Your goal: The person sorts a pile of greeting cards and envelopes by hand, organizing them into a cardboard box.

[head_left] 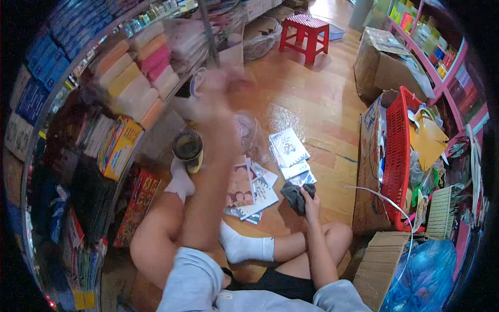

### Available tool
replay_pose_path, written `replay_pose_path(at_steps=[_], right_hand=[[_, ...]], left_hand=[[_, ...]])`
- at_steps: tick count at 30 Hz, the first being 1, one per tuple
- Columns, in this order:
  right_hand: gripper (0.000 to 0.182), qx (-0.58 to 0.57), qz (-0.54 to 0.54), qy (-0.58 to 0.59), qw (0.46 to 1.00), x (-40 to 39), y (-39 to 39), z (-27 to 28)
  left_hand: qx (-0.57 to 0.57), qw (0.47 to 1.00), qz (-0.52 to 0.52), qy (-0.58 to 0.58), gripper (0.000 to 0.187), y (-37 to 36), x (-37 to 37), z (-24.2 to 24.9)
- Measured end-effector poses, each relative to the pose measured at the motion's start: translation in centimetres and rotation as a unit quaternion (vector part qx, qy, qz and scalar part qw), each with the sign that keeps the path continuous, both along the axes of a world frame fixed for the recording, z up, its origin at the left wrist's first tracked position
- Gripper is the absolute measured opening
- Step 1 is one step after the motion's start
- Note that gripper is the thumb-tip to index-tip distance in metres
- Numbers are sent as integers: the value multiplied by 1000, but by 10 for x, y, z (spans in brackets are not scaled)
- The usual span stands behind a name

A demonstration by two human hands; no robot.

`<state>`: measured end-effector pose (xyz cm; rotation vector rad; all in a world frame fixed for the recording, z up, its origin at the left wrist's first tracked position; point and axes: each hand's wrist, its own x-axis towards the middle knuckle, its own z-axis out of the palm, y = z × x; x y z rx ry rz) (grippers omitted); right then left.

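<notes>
My right hand [311,204] is closed on a dark grey cloth [298,197], held low over the near end of a row of white booklets [289,148] on the floor. My left arm reaches far forward; my left hand [223,86] is smeared by motion near the left shelves, and its fingers cannot be made out. Between my arms, more booklets and a picture sheet [241,190] lie overlapping by my white-socked foot. A round dark container [187,145] stands left of my left forearm.
Packed shelves [117,161] curve along the left. A red stool [305,36] stands ahead on the wooden floor. At right are a cardboard box [387,65], a filled red basket [397,156], a white cord and a blue plastic bag [423,270].
</notes>
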<state>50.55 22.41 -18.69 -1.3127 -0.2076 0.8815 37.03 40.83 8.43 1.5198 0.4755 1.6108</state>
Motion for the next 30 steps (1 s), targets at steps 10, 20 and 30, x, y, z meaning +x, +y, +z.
replay_pose_path(at_steps=[10,20,30], right_hand=[[27,-21,17,17,999,9,9,-9],[24,-5,17,-57,998,8,17,-14],[32,73,3,-110,991,-6,0,1]], left_hand=[[-197,792,172,552,76,-10,98,-305],[-197,852,137,466,81,-17,83,-316],[-516,822,-182,159,17,-91,5,-282]])
